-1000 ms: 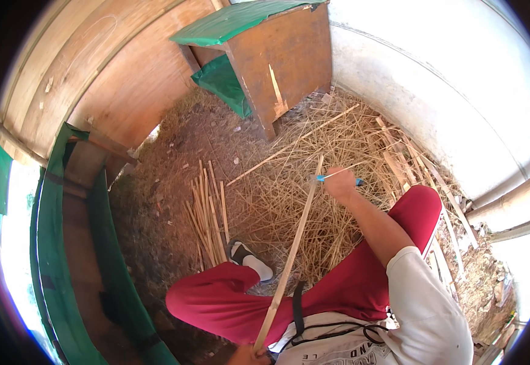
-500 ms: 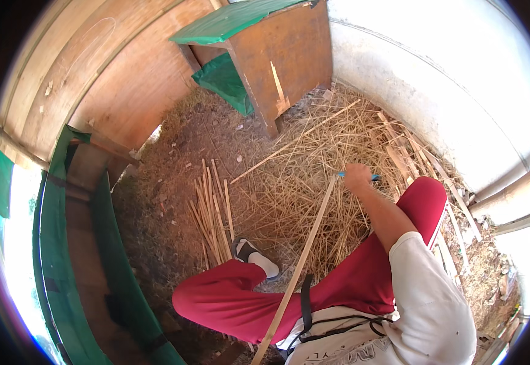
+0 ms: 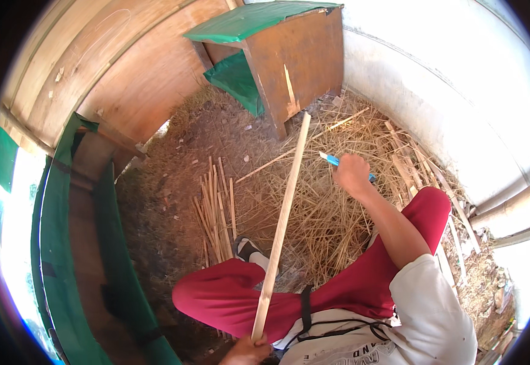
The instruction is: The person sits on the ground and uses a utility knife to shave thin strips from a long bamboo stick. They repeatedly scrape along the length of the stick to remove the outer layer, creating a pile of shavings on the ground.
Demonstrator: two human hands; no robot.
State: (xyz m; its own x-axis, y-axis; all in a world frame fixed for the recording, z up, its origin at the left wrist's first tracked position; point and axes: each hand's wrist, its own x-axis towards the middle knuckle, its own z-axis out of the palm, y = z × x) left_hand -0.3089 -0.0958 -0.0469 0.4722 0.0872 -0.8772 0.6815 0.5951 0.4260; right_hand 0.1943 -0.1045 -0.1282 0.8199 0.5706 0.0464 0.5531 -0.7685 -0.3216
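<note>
A long pale wooden strip [image 3: 283,222] slants up and away from my lap, its lower end gripped by my left hand [image 3: 248,351] at the bottom edge of the view. My right hand [image 3: 353,173] is closed round a blue utility knife [image 3: 332,159], whose pale blade points left toward the strip. Blade and strip are apart. Below the knife spreads a heap of thin straw-coloured shavings [image 3: 313,213]. To the left of it, a bundle of narrow wooden strips [image 3: 214,213] lies on the ground by my foot.
A brown wooden cabinet [image 3: 301,67] with a green covered top stands at the back. Green-covered shelving [image 3: 103,243] runs along the left. Flat wooden pieces [image 3: 408,164] lie along the pale wall [image 3: 423,91] at right. My red-trousered legs are bent on both sides.
The strip's far end has risen and swung left, away from the knife. My left hand has come into view at its lower end. The knife blade now shows more.
</note>
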